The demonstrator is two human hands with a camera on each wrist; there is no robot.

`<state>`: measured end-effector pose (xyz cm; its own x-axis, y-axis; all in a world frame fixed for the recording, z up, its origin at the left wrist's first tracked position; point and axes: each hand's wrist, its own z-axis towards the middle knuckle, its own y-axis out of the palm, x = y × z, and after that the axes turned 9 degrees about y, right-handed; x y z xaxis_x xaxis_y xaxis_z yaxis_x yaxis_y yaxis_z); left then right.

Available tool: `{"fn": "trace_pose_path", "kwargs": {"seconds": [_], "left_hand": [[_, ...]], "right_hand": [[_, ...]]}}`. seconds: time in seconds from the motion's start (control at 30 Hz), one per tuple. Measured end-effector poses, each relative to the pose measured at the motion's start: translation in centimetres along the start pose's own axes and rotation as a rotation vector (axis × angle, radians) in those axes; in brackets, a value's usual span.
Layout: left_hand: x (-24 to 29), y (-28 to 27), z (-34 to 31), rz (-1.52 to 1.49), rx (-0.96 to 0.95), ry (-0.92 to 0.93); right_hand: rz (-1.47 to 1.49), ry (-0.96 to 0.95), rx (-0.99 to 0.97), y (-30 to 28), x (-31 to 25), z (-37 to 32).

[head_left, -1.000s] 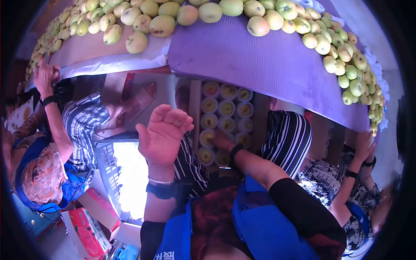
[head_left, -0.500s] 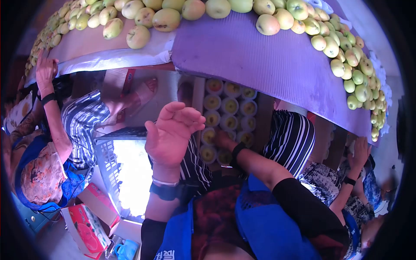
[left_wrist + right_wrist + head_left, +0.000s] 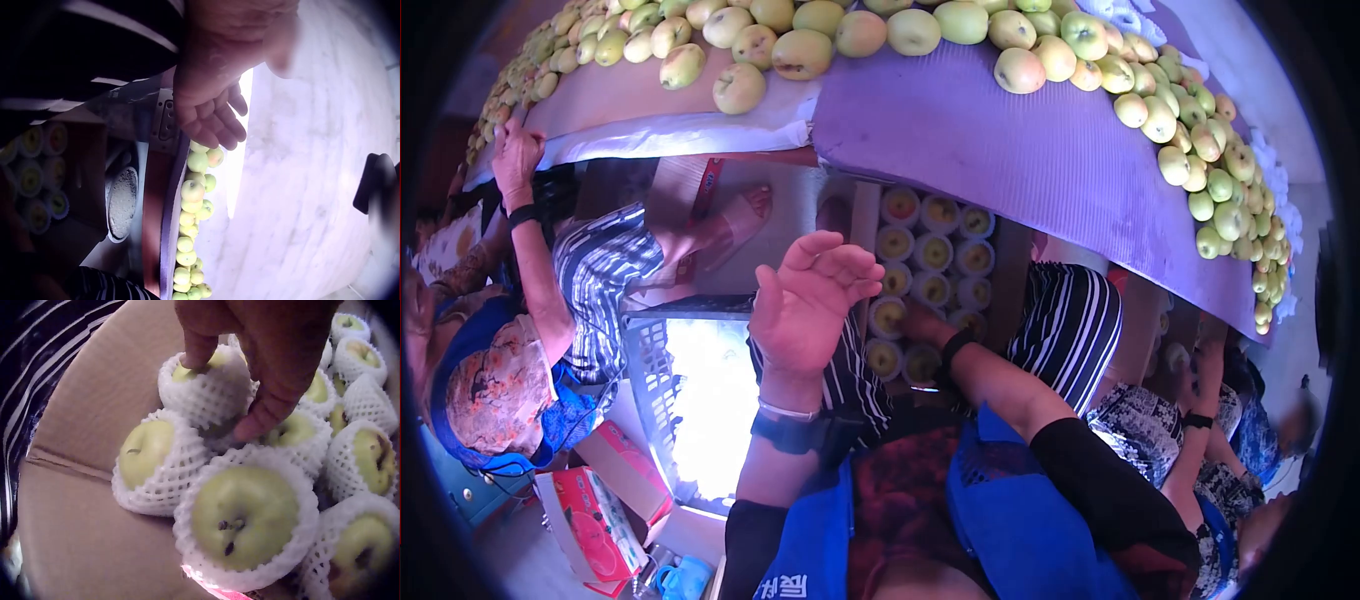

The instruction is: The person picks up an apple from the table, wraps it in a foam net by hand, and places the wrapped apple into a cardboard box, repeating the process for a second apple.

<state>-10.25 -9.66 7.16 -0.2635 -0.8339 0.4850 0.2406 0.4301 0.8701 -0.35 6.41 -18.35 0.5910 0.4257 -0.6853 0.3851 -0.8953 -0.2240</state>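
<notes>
In the head view my left hand (image 3: 815, 305) is raised with its palm up, fingers loosely bent and holding nothing. The left wrist view has the same hand (image 3: 219, 94) in front of the apples on the table. My right hand (image 3: 928, 325) reaches down into a cardboard box (image 3: 1006, 265) of apples in white foam nets. Close up, my right hand (image 3: 281, 353) grips a netted green apple (image 3: 203, 394), thumb on its top and fingertips down its far side. Beside it sit other netted apples, one large apple (image 3: 247, 519) nearest the camera.
Loose apples (image 3: 913, 33) lie along a table with a purple corrugated sheet (image 3: 1000, 130) ahead. A brightly lit plastic crate (image 3: 655, 400) stands left of my legs, with a red printed carton (image 3: 595, 525) behind it. Other people sit on both sides, one hand (image 3: 517, 160) at the table's left edge.
The head view has shifted slightly, and my left hand appears a little farther right in it. My right hand stays among the netted apples. The person at right has moved their hands lower.
</notes>
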Motion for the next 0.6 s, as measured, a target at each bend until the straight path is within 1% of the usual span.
{"fn": "trace_pose_path", "kwargs": {"seconds": [0.03, 0.1, 0.17, 0.23, 0.27, 0.3, 0.33, 0.37, 0.4, 0.43, 0.47, 0.53, 0.6], "left_hand": [[0.1, 0.0, 0.0, 0.001, 0.010, 0.002], [0.1, 0.3, 0.0, 0.000, 0.004, -0.003], [0.0, 0.0, -0.1, 0.040, -0.021, -0.002], [-0.4, -0.2, -0.3, -0.010, -0.001, 0.009], [-0.6, -0.4, -0.5, -0.010, -0.028, 0.026], [-0.5, -0.2, -0.7, -0.013, -0.055, 0.039], [-0.1, 0.0, -1.2, 0.006, -0.052, 0.078], [0.2, 0.4, -1.8, -0.069, -0.072, 0.076], [0.7, 0.7, -2.6, -0.146, -0.097, 0.071], [1.7, 1.2, -3.7, -0.184, -0.078, 0.100], [2.9, 1.1, -4.9, -0.177, -0.083, 0.122], [5.6, -0.2, -7.9, -0.044, 0.004, 0.127], [9.1, -2.5, -11.2, 0.325, 0.262, 0.112]], "right_hand": [[-0.004, -0.024, 0.034, -0.4, -1.2, -0.6], [-0.167, 0.095, -0.056, -2.0, -3.8, -2.4], [0.229, 0.040, -0.211, -2.6, -3.1, -2.4], [-0.394, -0.146, 0.076, -2.6, -0.1, 0.5], [-0.369, -0.051, 0.081, -3.1, -1.9, -0.3], [-0.219, 0.114, 0.049, -3.7, -5.5, -2.2], [-0.120, 0.221, 0.049, -4.1, -7.9, -3.7], [-0.031, 0.293, 0.054, -4.4, -10.0, -5.4], [0.033, 0.255, 0.057, -4.6, -10.0, -6.0], [0.096, 0.217, 0.058, -4.8, -10.1, -6.5], [0.251, 0.174, 0.075, -4.9, -9.8, -7.4], [0.279, 0.115, 0.080, -5.2, -11.1, -9.4], [0.324, 0.061, 0.090, -5.3, -10.6, -10.6]]}}
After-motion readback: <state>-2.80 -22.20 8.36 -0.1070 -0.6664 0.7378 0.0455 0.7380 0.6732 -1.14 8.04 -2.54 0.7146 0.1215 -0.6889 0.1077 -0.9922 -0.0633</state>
